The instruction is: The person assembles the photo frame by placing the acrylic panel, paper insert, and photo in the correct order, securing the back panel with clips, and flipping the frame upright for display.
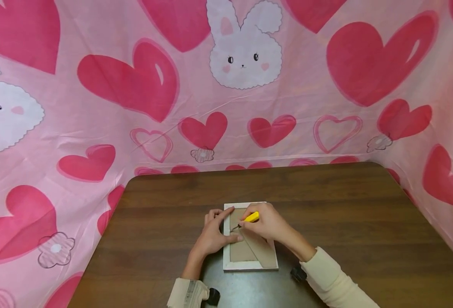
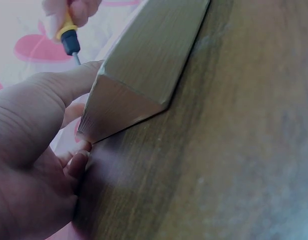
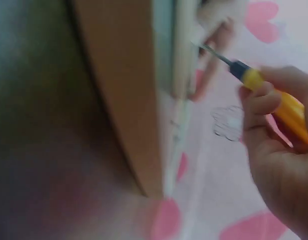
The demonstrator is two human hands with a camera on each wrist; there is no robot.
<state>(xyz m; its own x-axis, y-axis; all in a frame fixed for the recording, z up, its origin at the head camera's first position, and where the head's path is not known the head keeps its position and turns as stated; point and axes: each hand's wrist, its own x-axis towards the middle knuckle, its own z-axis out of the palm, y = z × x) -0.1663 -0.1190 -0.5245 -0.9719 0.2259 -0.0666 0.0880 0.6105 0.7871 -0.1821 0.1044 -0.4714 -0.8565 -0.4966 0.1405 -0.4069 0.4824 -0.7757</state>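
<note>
A picture frame with white rails lies back side up on the table, its tan backing board showing. A flat tan piece with a slanted edge covers the backing's right part and reaches over the lower rail. My left hand grips the frame's left side, thumb on the backing, index finger along the upper left, other fingers bent beside the edge. Between thumb and fingers, my right hand holds a yellow-handled screwdriver with a dark collar. Its thin tip points at the inner left rail, near the left thumb.
The dark wood table extends around the frame. Pink cloth with hearts and rabbits hangs behind and along both sides. Black wrist devices sit by the cuffs, one at the left sleeve, another at the right sleeve.
</note>
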